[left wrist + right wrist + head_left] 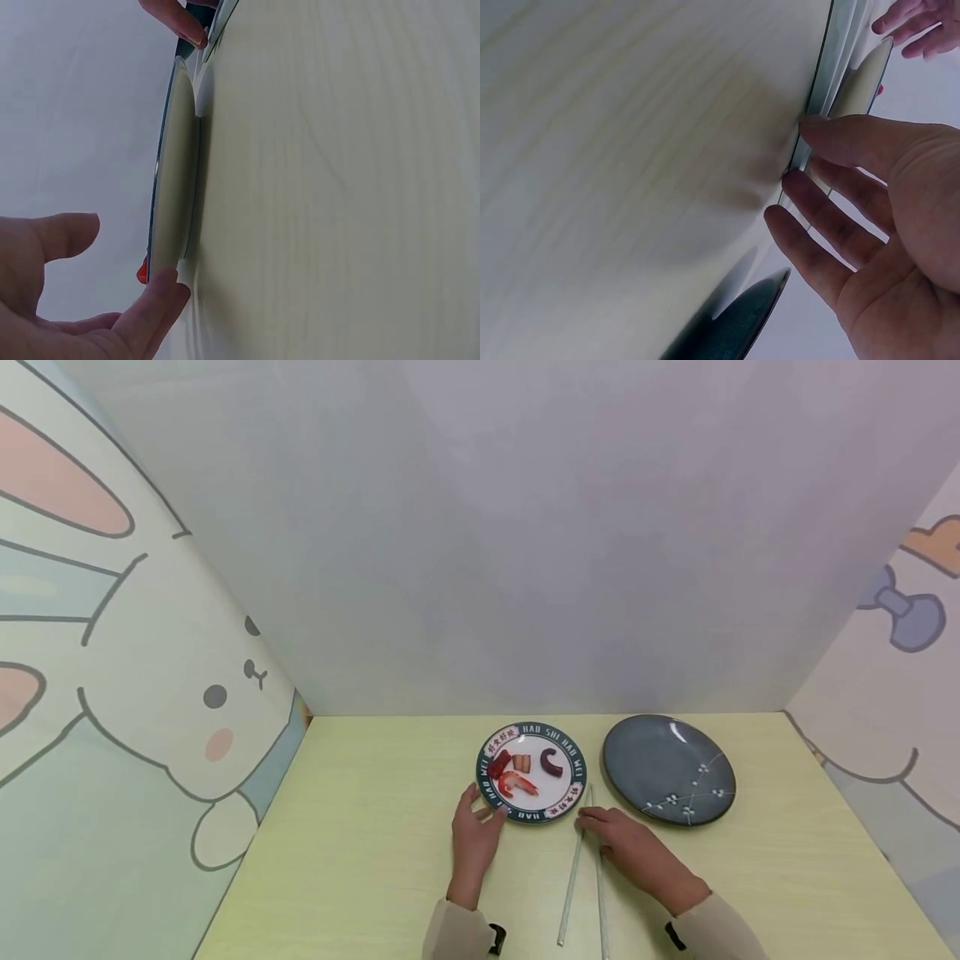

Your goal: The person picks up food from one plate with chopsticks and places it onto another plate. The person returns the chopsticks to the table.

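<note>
In the head view, a small round plate (558,785) with a green lettered rim bears a shrimp (517,783), a dark red piece (498,764), a striped meat-like piece (521,763) and a dark curled piece (551,763). My left hand (476,839) is at its lower left edge; in the left wrist view fingertips (165,283) touch the rim while the thumb stays apart. Two pale chopsticks (572,885) lie on the table below the plate. Across their upper part, my right hand (637,852) pinches them between thumb and fingers, partly hiding them.
A larger dark grey-blue plate (667,768) with white blossoms lies right of the small plate, beyond my right hand. The pale yellow table (360,827) meets a grey back wall (525,543). Side walls carry cartoon drawings, a rabbit (172,693) on the left.
</note>
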{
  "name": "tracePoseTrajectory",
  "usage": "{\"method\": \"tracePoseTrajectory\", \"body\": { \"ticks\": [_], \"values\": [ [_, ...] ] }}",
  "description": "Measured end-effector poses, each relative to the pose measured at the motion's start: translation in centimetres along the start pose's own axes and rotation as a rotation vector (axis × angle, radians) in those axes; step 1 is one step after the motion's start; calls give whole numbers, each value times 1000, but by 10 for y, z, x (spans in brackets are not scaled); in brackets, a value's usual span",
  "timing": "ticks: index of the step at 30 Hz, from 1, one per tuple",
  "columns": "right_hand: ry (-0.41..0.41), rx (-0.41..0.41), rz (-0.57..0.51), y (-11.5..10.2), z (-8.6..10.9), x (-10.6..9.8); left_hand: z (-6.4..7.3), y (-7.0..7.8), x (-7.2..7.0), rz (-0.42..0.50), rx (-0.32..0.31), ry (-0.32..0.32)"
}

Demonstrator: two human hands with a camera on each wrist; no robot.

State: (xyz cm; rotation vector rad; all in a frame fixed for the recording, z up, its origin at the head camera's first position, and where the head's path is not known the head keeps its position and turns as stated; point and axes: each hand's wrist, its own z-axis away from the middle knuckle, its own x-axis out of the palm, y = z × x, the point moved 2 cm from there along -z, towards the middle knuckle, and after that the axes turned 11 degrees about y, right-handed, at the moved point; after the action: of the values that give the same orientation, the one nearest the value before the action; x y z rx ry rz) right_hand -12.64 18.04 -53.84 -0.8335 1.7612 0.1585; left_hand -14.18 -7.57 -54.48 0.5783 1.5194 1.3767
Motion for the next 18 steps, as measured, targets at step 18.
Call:
{"method": "tracePoseTrajectory", "body": {
  "ticks": [18],
  "values": [
    [-35, -47, 27, 2, -9, 4, -10, -5, 17, 9, -7, 68]
  ]
}}
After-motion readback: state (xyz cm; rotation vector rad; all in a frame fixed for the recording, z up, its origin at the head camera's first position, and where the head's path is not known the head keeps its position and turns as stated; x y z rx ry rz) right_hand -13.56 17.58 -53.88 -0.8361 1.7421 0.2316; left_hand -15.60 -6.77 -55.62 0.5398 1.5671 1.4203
